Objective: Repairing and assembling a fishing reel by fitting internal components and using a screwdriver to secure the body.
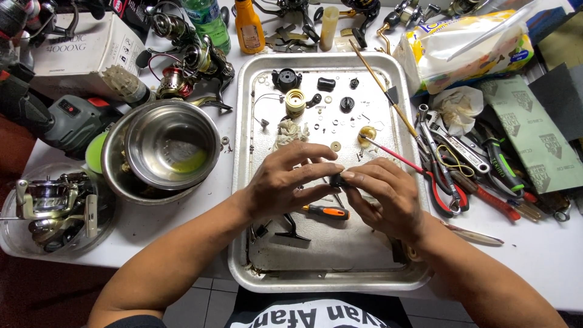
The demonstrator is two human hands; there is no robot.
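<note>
White table [182,218], metal tray [243,182] at centre, nested steel bowls [164,149] at nine o'clock, pliers [446,182] at three, white box [79,54] at ten, tissue pack [467,48] at one

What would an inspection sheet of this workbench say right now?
Surface: white table holding a metal tray.
Job's things: small black part pinched between both hands; tiny washers and reel parts strewn on the tray; orange-handled screwdriver below the hands.
Clutter: nested steel bowls, fishing reels, pliers, sandpaper sheets, bottles.
Grippers: left hand and right hand meet on the part.
Cables: nothing seen.
Surroundings: tiled floor beneath.
</note>
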